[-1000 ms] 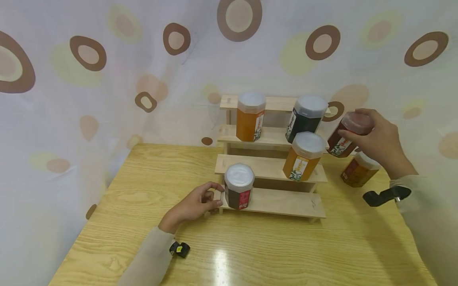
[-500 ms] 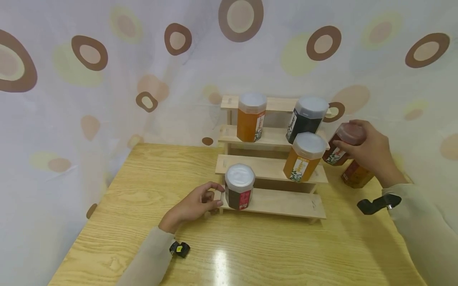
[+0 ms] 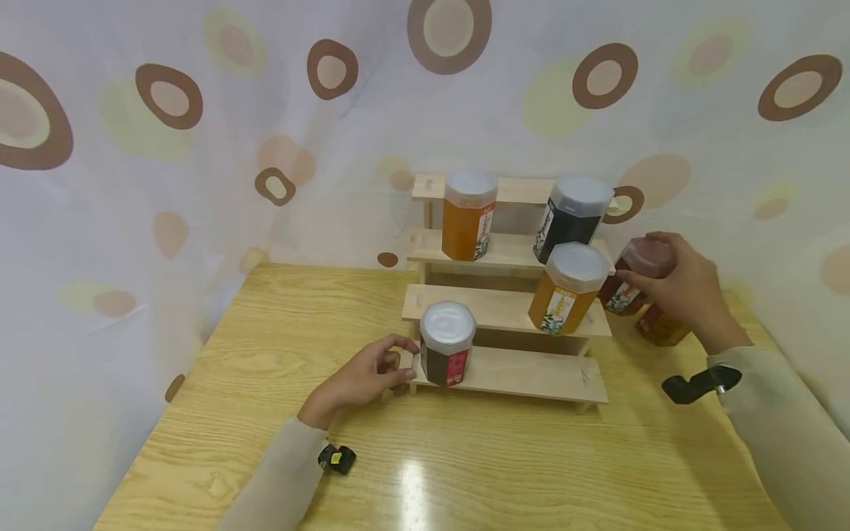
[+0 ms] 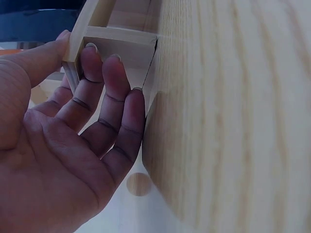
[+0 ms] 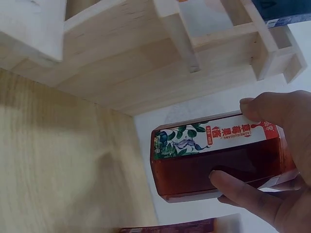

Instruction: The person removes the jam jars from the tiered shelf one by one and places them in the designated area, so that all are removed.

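Observation:
My right hand (image 3: 684, 284) grips a dark red jam jar (image 5: 214, 167) by its upper part, thumb and fingers on its sides. This jar is beside the right end of a wooden tiered rack (image 3: 524, 372); I cannot tell whether its base touches the table. Just in front of it stands an amber jar (image 3: 660, 328), partly covered by that hand. My left hand (image 4: 73, 121) pinches the left end of the rack's lowest shelf, thumb above and fingers curled beneath. Close to those fingers, a dark jar with a red label (image 3: 446, 345) sits on that shelf.
Higher on the rack stand an orange jar (image 3: 468, 217) at left, a black jar (image 3: 572, 221) at right and a golden jar (image 3: 569, 291) below it. The wood-grain table (image 3: 279, 310) meets a patterned curtain (image 3: 358, 147) behind the rack.
My right hand has lowered the dark red jar and brought it slightly left, nearer the rack. The left hand keeps its place at the shelf end.

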The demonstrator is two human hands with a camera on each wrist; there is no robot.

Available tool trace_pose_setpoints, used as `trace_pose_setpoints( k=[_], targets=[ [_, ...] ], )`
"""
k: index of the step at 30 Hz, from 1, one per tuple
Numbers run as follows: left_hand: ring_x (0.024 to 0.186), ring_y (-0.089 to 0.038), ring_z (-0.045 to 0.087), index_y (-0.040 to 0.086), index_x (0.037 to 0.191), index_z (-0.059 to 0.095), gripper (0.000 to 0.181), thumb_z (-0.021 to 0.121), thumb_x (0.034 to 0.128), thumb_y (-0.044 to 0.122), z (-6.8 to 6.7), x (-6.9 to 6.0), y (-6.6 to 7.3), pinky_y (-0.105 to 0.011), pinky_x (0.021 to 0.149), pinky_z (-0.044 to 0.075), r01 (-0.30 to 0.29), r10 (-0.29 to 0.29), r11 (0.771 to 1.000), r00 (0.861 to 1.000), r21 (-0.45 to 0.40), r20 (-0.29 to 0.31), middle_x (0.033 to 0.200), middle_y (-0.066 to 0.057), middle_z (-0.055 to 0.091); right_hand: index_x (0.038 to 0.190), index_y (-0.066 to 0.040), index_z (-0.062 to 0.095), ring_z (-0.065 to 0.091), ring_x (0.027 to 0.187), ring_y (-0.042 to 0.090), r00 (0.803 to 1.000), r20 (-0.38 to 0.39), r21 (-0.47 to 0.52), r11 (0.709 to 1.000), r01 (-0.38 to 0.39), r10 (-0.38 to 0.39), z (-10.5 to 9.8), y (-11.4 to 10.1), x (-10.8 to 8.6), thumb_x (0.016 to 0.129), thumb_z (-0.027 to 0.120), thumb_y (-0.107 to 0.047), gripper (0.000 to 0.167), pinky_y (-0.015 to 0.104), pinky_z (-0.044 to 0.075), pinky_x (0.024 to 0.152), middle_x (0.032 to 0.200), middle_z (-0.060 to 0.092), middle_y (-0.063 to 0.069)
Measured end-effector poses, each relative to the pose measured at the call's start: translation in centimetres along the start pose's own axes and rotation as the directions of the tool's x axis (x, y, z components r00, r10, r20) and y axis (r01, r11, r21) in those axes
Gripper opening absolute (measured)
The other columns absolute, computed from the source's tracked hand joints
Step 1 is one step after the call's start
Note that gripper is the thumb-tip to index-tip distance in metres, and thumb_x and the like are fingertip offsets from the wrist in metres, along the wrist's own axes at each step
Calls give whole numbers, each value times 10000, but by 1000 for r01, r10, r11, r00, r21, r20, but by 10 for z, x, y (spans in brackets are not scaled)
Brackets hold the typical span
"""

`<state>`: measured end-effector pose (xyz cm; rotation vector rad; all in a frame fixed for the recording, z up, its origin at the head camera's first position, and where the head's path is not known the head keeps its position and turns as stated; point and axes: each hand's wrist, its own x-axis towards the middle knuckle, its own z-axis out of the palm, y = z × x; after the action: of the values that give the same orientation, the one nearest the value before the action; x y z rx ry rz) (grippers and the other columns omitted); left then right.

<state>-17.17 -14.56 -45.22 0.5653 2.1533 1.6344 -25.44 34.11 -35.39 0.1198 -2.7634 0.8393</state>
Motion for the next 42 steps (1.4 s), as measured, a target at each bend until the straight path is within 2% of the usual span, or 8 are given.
trace_pose_setpoints(
  k=[5, 9, 22, 29, 37, 39, 42],
  targets=[
    [768, -290, 634, 50, 1363, 532, 355, 649, 1028, 66, -1, 1, 0, -310, 661, 483, 6, -6, 1000, 1000, 11, -5, 711, -21, 511, 1519, -18, 400, 537, 1120, 567, 1000, 16, 0, 1000, -1, 1, 6, 6, -2, 918, 799, -379, 806, 682, 475, 841, 1335, 513, 368],
    [764, -291, 628, 48, 1362, 529, 352, 643, 1030, 60, -1, 1, 1, -300, 647, 471, 5, -5, 1000, 1000, 5, -4, 712, -26, 511, 1508, -18, 419, 555, 1112, 554, 1000, 1, -6, 1000, 24, -24, 10, 9, -3, 913, 812, -350, 787, 665, 477, 825, 1307, 537, 359],
    [759, -304, 625, 39, 1357, 527, 347, 641, 1030, 57, -1, 1, -1, -304, 644, 470, -14, 14, 1000, 1000, 8, -5, 710, -43, 525, 1495, 2, 425, 542, 1131, 551, 999, 2, -17, 998, 54, -54, 14, 13, -4, 906, 826, -309, 778, 681, 466, 837, 1306, 534, 365],
    [753, -289, 617, 43, 1360, 528, 353, 644, 1027, 50, 0, -1, 0, -301, 646, 474, -8, 8, 1000, 1000, 6, -9, 709, -29, 523, 1487, 15, 422, 530, 1124, 566, 1000, 10, -43, 999, 16, -15, 13, 20, -10, 923, 802, -331, 763, 692, 456, 837, 1307, 529, 383],
    [759, -290, 622, 47, 1363, 527, 353, 641, 1030, 55, 1, -1, 0, -308, 662, 483, -7, 7, 1000, 1000, 21, -7, 711, -38, 525, 1489, 17, 418, 544, 1123, 566, 1000, 12, -26, 1000, -2, 3, 18, 34, -13, 924, 790, -388, 788, 687, 464, 843, 1316, 535, 371],
    [761, -300, 625, 51, 1362, 527, 350, 641, 1031, 60, 1, -1, 1, -312, 666, 486, -7, 8, 1000, 1000, 24, -5, 712, -48, 528, 1491, 14, 416, 546, 1121, 572, 1000, 8, -26, 1000, 0, 0, 19, 36, -13, 921, 791, -398, 797, 690, 465, 841, 1321, 533, 372],
    [757, -303, 619, 46, 1359, 525, 346, 639, 1034, 66, 1, -1, 0, -304, 655, 481, -8, 8, 1000, 1000, 25, -2, 721, -126, 539, 1487, 12, 418, 545, 1120, 577, 1000, 3, -23, 1000, 0, 0, 20, 37, -13, 918, 794, -396, 795, 696, 462, 847, 1324, 533, 374]
  ],
)
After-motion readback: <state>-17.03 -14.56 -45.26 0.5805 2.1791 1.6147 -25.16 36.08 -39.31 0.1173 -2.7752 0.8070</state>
